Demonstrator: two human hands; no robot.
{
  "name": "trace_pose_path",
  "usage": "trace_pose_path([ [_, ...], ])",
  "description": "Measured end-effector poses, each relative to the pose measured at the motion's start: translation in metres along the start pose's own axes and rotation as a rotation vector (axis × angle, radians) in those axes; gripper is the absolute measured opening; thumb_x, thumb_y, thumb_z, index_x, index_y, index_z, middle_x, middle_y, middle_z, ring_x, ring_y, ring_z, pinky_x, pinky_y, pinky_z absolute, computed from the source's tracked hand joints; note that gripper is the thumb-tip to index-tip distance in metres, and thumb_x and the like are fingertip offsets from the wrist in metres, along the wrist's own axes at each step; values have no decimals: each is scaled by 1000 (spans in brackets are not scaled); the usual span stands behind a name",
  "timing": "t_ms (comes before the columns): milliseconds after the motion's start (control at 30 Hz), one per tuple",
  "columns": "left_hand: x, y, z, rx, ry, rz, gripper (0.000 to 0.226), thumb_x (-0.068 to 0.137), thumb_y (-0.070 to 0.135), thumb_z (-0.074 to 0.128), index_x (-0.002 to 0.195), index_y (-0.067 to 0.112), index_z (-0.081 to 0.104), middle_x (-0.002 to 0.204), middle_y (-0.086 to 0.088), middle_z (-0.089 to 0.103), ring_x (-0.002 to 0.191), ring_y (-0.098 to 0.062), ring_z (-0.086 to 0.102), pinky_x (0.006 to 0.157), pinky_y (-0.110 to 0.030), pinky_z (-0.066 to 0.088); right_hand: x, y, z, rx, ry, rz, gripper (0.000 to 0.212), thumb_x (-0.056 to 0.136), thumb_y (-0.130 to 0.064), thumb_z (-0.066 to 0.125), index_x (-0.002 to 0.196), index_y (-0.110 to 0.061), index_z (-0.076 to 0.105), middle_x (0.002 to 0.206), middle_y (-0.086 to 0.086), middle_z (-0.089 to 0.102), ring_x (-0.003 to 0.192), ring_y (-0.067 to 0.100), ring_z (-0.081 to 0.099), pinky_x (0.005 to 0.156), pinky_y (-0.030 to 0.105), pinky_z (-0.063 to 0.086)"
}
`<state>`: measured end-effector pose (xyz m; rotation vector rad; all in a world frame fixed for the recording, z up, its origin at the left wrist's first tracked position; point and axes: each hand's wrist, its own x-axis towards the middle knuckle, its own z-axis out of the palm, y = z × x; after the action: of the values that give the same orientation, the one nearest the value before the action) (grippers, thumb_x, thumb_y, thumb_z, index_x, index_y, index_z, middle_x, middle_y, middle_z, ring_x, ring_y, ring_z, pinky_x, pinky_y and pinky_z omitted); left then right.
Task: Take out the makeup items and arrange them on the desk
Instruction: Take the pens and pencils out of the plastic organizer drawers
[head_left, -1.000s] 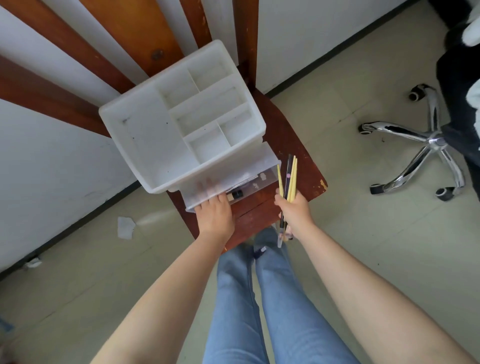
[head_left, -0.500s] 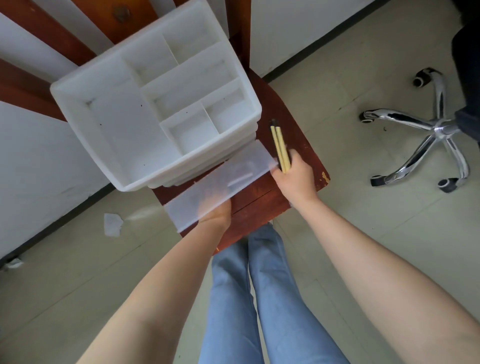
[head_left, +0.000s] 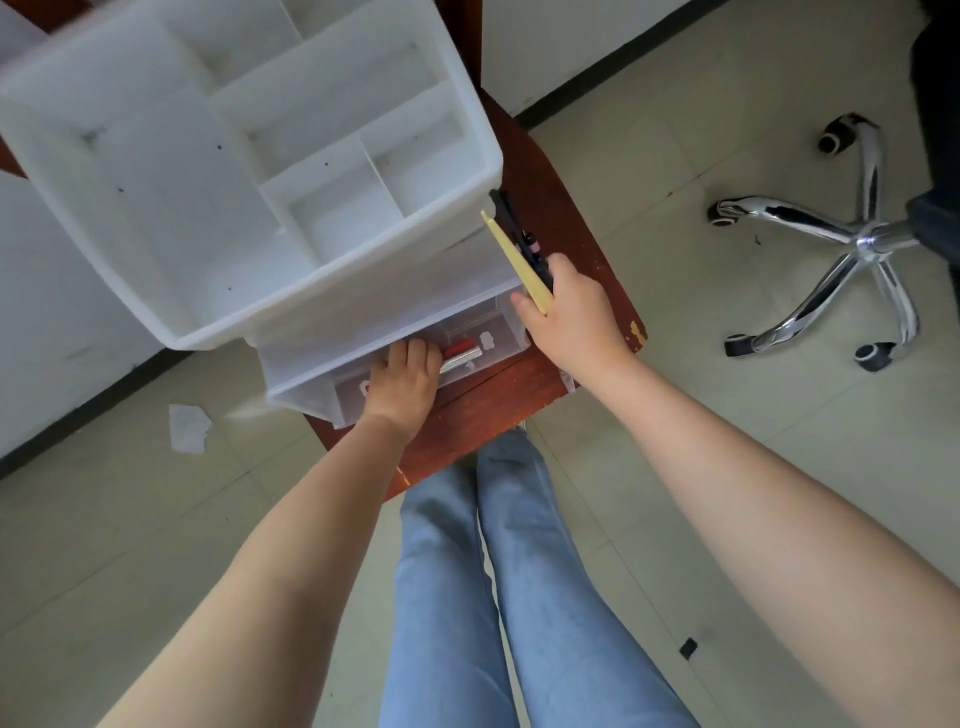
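Two hands (head_left: 402, 387) (head_left: 574, 317), unlabelled drawer (head_left: 311, 384), pencils (head_left: 514, 260)

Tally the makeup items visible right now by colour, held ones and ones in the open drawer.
Yellow stick, in the right hand: 1
Black pen-like item, in the right hand: 1
Red item, in the clear drawer by the left hand: 1
Silver tube, in the drawer: 1
Total: 4 told apart; more may lie hidden or blurred.

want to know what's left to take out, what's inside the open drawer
The drawer shows a red item, a silvery piece and the left hand, which covers anything beneath it.
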<state>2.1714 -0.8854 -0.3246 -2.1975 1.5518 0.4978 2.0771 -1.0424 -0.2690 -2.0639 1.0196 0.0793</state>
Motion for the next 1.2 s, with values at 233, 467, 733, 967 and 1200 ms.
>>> trace_pose_path([
  [233, -18, -2, -6, -98, 73, 147, 28, 59, 6, 35, 52, 8, 62, 51, -8, 58, 48, -26, 61, 32, -19, 36, -3, 3, 6, 58, 56, 66, 23, 89, -26, 54, 85, -14, 35, 63, -10, 35, 61, 17, 44, 54, 26, 32],
  [467, -39, 3, -19, -131, 173, 288, 21, 58, 9, 40, 51, 11, 60, 48, -4, 56, 42, -21, 56, 33, -18, 36, -16, 10, -13, 57, 237, 201, 20, 87, -19, 55, 99, -4, 51, 79, 6, 50, 70, 23, 51, 61, 31, 40],
  [733, -63, 2, -14, -208, -4, 105, 19, 74, 0, 57, 92, 2, 59, 94, -14, 61, 90, -27, 59, 70, -30, 48, -55, 48, -59, -5, 369, 442, 18, 86, -11, 52, 99, 1, 50, 93, 25, 62, 83, 39, 58, 65, 33, 37],
  [967, -20, -11, 18, -270, -117, -96, 32, 89, -1, 36, 118, -3, 49, 128, -21, 43, 123, -33, 36, 100, -42, 30, -65, 79, -41, 29, 388, 616, 20, 86, -10, 51, 101, 2, 50, 99, 22, 61, 75, 24, 48, 64, 27, 36],
  [1200, -22, -14, 31, -289, -128, -52, 28, 90, 3, 37, 116, -1, 47, 117, -21, 47, 105, -35, 50, 83, -43, 42, -60, 91, -25, 62, 348, 674, 23, 86, -11, 50, 106, 1, 49, 102, 24, 62, 91, 38, 62, 81, 45, 51],
])
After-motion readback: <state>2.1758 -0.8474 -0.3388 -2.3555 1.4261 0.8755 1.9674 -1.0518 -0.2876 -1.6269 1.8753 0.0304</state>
